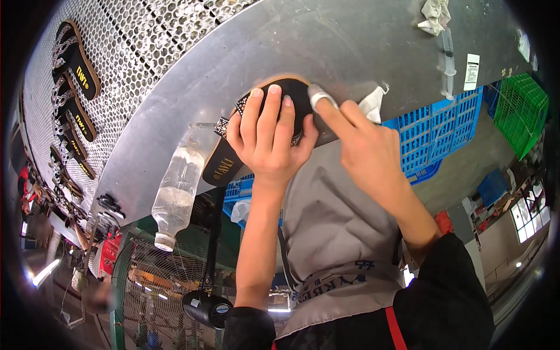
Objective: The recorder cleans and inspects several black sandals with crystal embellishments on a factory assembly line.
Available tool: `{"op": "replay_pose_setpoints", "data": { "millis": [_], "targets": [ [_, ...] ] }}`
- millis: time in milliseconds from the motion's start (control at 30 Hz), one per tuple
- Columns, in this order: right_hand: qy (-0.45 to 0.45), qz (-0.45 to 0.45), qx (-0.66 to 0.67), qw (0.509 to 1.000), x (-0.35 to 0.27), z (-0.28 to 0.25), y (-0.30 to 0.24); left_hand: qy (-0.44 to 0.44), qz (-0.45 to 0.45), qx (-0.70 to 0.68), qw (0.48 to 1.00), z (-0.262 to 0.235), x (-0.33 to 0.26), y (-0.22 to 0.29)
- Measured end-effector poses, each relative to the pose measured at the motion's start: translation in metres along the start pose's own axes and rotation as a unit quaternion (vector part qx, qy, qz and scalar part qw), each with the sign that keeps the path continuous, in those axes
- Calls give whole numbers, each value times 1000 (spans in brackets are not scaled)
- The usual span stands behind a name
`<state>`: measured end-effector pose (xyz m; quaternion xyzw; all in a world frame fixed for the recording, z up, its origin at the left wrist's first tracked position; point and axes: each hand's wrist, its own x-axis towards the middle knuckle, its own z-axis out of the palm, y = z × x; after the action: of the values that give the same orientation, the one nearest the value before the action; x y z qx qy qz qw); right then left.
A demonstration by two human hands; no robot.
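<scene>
A black slide sandal [223, 161] with a tan sole edge and rhinestone straps lies on the grey metal table. My left hand [269, 131] grips it from above, fingers laid over the strap and footbed, thumb on the near side. At the sandal's rounded end, my right hand [368, 140] presses its index finger against the sole edge. A pale wrap [322, 99] with a greyish tip covers that fingertip; the other fingers curl under, so what they hold, if anything, is hidden. Beside this hand, a crumpled white cloth [372, 105] lies at the table edge.
A clear bottle [177, 192] with some liquid is left of the sandal. Several similar sandals [79, 67] line a perforated metal surface at far left. A syringe [448, 58] and white label [472, 72] lie at right, near blue crates [434, 134] and a green crate [519, 114].
</scene>
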<state>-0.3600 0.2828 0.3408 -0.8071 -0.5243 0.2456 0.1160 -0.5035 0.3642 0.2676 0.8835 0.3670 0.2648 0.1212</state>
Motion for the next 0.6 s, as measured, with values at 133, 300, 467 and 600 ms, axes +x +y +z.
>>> {"op": "replay_pose_setpoints", "data": {
  "millis": [133,300,467,600],
  "targets": [
    [45,-11,5,999,8,12,2,-6,8,4,1000,1,0,-2],
    [63,-6,32,998,-17,21,2,3,2,0,1000,-3,-4,3],
    [105,-8,31,994,5,26,-14,15,17,15,1000,-6,-2,-1],
    [115,-1,8,993,-5,13,-9,22,15,-1,1000,0,10,11]
  ]
}}
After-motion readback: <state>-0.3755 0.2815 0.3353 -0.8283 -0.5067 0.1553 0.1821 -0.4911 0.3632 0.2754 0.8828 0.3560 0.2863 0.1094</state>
